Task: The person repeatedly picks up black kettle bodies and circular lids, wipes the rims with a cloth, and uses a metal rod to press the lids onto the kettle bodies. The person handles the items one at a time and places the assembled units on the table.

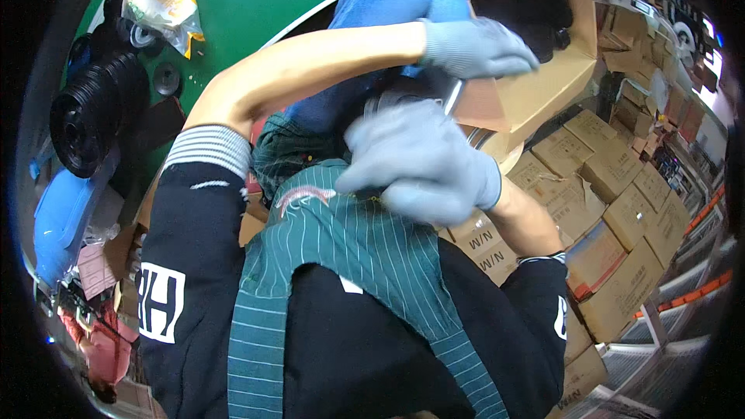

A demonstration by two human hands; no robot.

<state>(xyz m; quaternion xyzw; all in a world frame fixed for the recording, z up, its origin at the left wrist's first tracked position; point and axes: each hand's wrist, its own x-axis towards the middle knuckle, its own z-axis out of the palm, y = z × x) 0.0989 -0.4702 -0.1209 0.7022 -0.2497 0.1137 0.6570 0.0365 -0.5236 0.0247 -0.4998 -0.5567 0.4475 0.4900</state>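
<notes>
My left hand (479, 50), in a grey knit glove, reaches across to the right above my knees. Its fingers look stretched out beside an open cardboard box (555, 91), with nothing plainly held. Dark contents (528, 4) show inside the box; their kind is unclear. Nearer my body is my right hand (427, 159), also gloved in grey and smeared by motion in front of my green striped apron (365, 225). Whether it holds anything cannot be made out. Between the hands, a brown flat piece (481, 105) and a narrow shiny edge are partly hidden.
On the left, a stack of black ribbed discs (97, 112) stands by a green surface (240, 0). A plastic bag (163, 8) lies beyond it, with a blue container (66, 217) nearer. Closed cartons (621, 264) are piled at right beside metal racking. Another person (105, 349) is at lower left.
</notes>
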